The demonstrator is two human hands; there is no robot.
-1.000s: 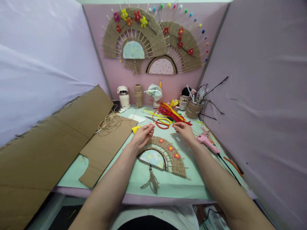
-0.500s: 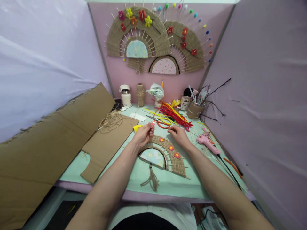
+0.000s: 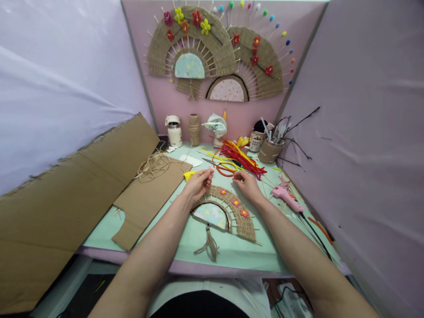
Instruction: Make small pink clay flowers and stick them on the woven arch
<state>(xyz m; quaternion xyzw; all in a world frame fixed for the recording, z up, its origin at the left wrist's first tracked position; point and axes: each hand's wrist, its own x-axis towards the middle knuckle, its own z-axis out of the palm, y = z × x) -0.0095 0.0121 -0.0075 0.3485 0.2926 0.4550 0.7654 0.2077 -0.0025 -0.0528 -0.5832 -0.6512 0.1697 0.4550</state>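
Note:
My left hand [image 3: 201, 182] is closed in a pinch above the far side of a woven twine fan [image 3: 247, 226]. Only a speck of a small pink piece shows at its fingertips; in the earlier picture it looks like a pink flower. My right hand [image 3: 245, 183] hovers apart from it, fingers curled together, and whatever they may hold is hidden. Three pink flowers with yellow centres, one a felt-like flower [image 3: 235, 202], sit on the fan's right half. The fan has a pale blue patterned half-round [image 3: 212, 214] and a twine tassel [image 3: 208, 245]. Orange-handled scissors [image 3: 224, 170] lie just beyond my hands.
A pink glue gun [image 3: 287, 197] with a black cord lies on the right. Red and yellow pipe cleaners [image 3: 243, 158] are heaped behind the scissors. Cut cardboard [image 3: 149, 194] and loose twine [image 3: 154, 166] occupy the left. A twine spool [image 3: 194, 130] stands at the back.
The pink piece in my left fingertips shows less than before, turned or covered by the fingers. My right hand has shifted very slightly. The view has tilted a little.

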